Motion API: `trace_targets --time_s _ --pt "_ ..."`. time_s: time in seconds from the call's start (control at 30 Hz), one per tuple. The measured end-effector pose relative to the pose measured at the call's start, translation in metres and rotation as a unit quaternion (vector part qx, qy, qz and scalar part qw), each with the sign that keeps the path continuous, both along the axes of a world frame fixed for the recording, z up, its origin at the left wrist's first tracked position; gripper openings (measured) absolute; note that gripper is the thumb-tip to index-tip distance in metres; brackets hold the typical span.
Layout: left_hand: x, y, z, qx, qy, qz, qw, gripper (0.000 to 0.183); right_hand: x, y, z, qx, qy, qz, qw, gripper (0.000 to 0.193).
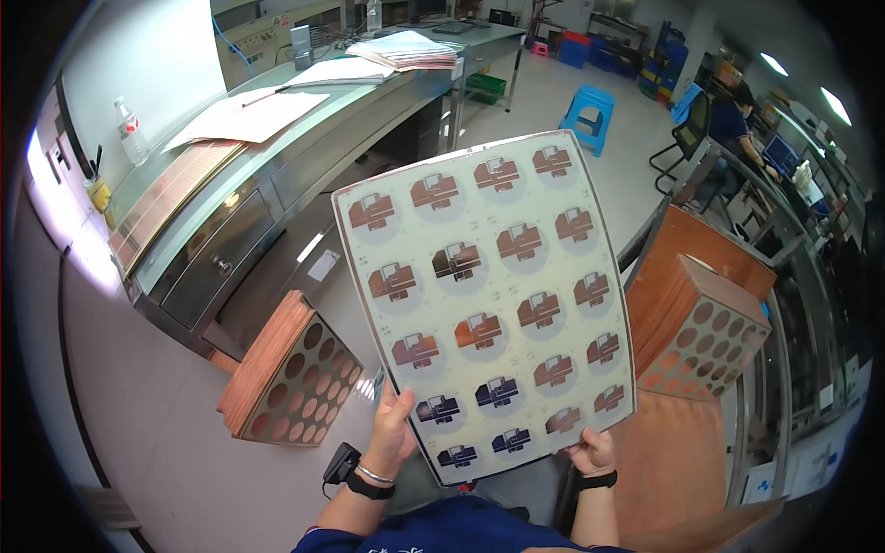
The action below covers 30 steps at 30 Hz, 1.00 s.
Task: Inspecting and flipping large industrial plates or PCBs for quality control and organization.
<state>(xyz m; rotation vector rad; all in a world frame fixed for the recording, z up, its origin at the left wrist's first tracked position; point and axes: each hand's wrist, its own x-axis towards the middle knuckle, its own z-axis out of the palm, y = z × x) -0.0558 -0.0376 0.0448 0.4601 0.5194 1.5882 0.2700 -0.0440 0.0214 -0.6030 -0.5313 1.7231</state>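
Observation:
A large pale panel with rows of copper-coloured shapes, some looking dark, is held up tilted in front of me; it looks like a circuit board panel. My left hand grips its lower left edge, thumb on the face. At the bottom right corner, my right hand is closed on the lower edge. The fingers behind the panel are hidden. Each wrist has a dark band, and the left one also carries a bracelet and a small black device.
Left of me stands a stack of copper-dotted panels; another panel stack leans on an orange-brown board at right. A glass-topped desk holds papers and a bottle. Farther back are a blue stool and a seated person.

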Motion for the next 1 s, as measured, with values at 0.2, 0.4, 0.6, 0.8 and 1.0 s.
trace_targets --time_s 0.2,0.4,0.6,0.8,1.0 --pt "0.001 -0.004 0.010 0.000 0.010 0.009 1.000 0.042 0.020 -0.005 -0.014 0.004 -0.007 0.088 0.996 0.066" --pt "0.008 0.002 0.018 -0.009 0.031 0.034 0.999 0.044 0.012 -0.005 0.006 -0.004 -0.015 0.074 0.997 0.065" --pt "0.011 0.004 0.013 -0.037 0.054 0.056 0.996 0.049 0.014 -0.001 0.015 0.001 -0.026 0.100 0.995 0.057" --pt "0.016 0.005 0.010 -0.056 0.044 0.059 0.996 0.047 0.019 -0.003 0.010 0.010 -0.049 0.112 0.992 0.059" --pt "0.009 -0.001 -0.001 -0.095 0.019 0.045 0.994 0.046 0.016 -0.003 0.008 -0.012 -0.033 0.114 0.993 0.059"
